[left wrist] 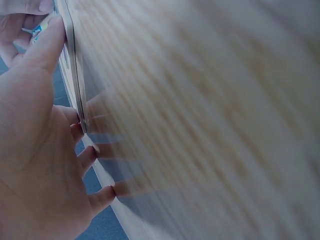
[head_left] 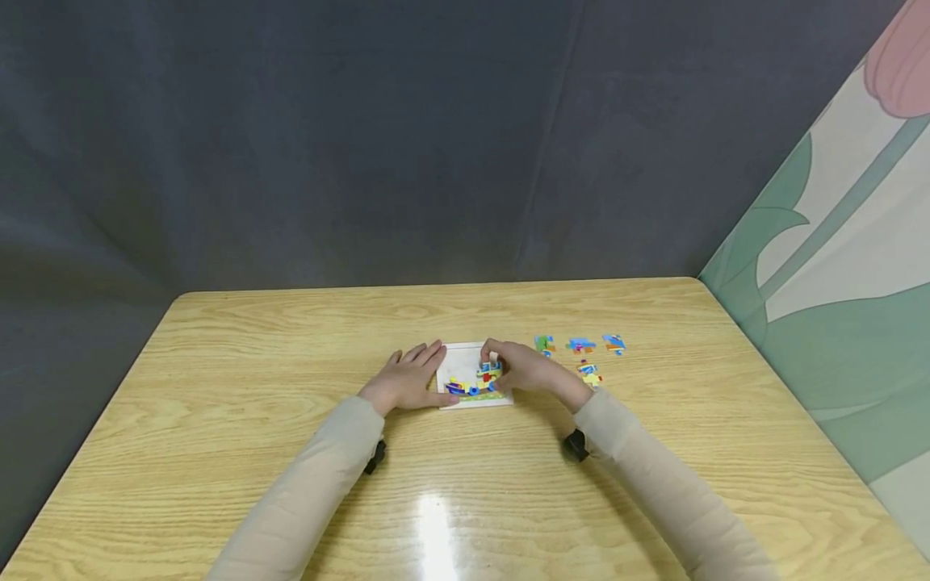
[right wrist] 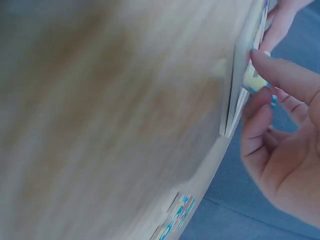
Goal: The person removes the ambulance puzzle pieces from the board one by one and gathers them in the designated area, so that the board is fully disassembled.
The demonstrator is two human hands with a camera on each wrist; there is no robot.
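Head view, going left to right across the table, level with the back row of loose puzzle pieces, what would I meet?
Left hand, white puzzle tray, right hand, green loose piece, blue loose piece with a pink patch, rightmost loose piece.

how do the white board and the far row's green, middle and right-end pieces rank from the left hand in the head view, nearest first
1. White board: touching the left hand
2. Green piece: right of the board
3. Middle piece: further right
4. Right-end piece: farthest right
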